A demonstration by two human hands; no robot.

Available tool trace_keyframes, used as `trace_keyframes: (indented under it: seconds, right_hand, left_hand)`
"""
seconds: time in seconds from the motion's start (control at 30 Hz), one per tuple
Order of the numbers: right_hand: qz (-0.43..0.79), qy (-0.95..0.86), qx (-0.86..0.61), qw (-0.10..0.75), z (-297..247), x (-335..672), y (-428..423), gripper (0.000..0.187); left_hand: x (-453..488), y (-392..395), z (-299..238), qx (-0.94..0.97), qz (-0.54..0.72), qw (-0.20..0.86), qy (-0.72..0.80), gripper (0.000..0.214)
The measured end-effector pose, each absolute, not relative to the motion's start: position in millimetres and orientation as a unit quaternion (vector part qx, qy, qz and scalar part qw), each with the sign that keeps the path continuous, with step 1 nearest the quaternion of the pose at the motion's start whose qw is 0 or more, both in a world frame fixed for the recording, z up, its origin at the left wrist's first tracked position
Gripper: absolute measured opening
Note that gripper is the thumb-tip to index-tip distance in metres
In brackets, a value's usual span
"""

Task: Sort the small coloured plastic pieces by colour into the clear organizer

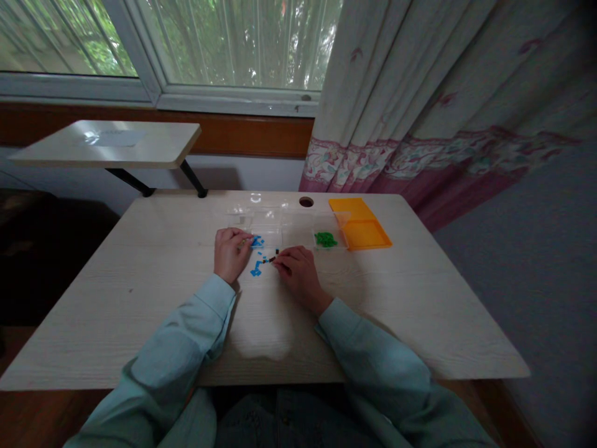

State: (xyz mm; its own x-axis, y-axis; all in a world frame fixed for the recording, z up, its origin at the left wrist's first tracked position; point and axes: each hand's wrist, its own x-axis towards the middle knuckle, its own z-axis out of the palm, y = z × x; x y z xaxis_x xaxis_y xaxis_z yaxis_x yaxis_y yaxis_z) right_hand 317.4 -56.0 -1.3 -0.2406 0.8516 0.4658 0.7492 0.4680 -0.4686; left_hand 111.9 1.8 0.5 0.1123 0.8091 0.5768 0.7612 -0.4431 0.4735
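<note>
My left hand [232, 254] rests at the near left corner of a clear plastic compartment tray [297, 231], fingers closed together beside a small heap of blue pieces [257, 241]. Whatever may be between those fingertips is hidden. My right hand [299, 272] is pinched just in front of the tray, its fingertips at small dark pieces [272, 259] on the table; I cannot make out what it grips. More tiny blue pieces [255, 272] lie loose between my two hands. Another compartment, on the right, contains green pieces [325, 239].
An orange tray or lid [368, 233] lies against the clear tray's right side. The pale wooden table [396, 323] has a round hole [306, 202] near its back edge. At the back left stands a small raised shelf [153, 146] on black legs. A curtain [373, 124] hangs behind on the right.
</note>
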Motion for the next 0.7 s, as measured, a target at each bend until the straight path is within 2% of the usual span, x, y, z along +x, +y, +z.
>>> trace_keyframes:
  seconds: [0.3,0.47,0.7]
  right_hand:
    - [0.136,-0.726,-0.520,0.429,3,320,-52,0.012]
    - [0.193,-0.681,-0.511,0.488,-1,321,-49,0.013]
    - [0.246,-0.652,-0.504,0.510,1,320,-48,0.012]
  left_hand:
    - [114,-3,2,0.758,0.411,0.042,0.505,0.023]
    - [126,-17,9,0.824,0.369,0.088,0.420,0.026]
    - [131,-23,11,0.865,0.355,0.073,0.347,0.027]
